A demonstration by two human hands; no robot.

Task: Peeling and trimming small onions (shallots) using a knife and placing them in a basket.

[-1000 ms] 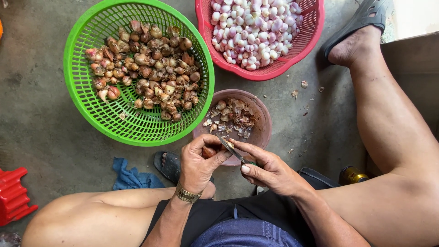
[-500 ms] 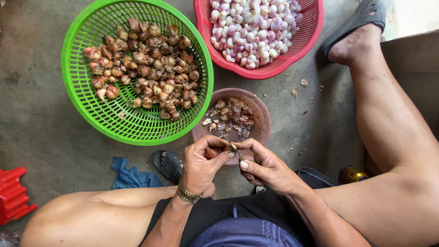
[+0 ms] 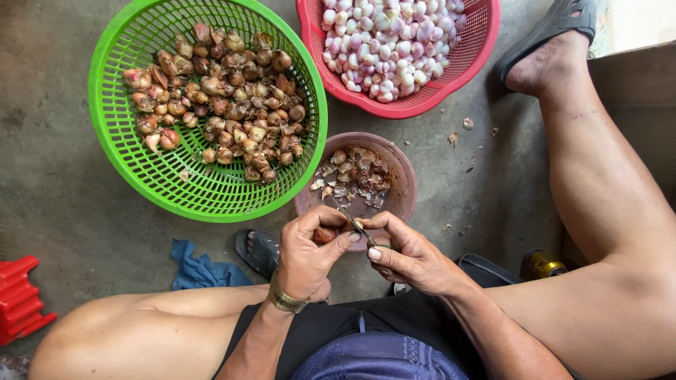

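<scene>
My left hand [image 3: 308,250] is closed around a small brown shallot [image 3: 325,234], held over the near rim of a brown bowl [image 3: 403,184] that contains papery peelings. My right hand [image 3: 408,255] grips a small knife [image 3: 357,226] whose blade rests against the shallot. A green basket [image 3: 148,179] of unpeeled brown shallots sits at the upper left. A red basket [image 3: 422,98] of peeled pale pink shallots is at the top centre.
I sit on a grey concrete floor with bare legs spread to either side. A dark sandal [image 3: 259,251] and a blue cloth [image 3: 201,271] lie by my left knee. A red plastic piece [image 3: 21,302] is at the far left, a small can [image 3: 541,265] at the right.
Both hands have stayed over the brown bowl's rim. The knife has shifted slightly against the shallot as my fingers turned it.
</scene>
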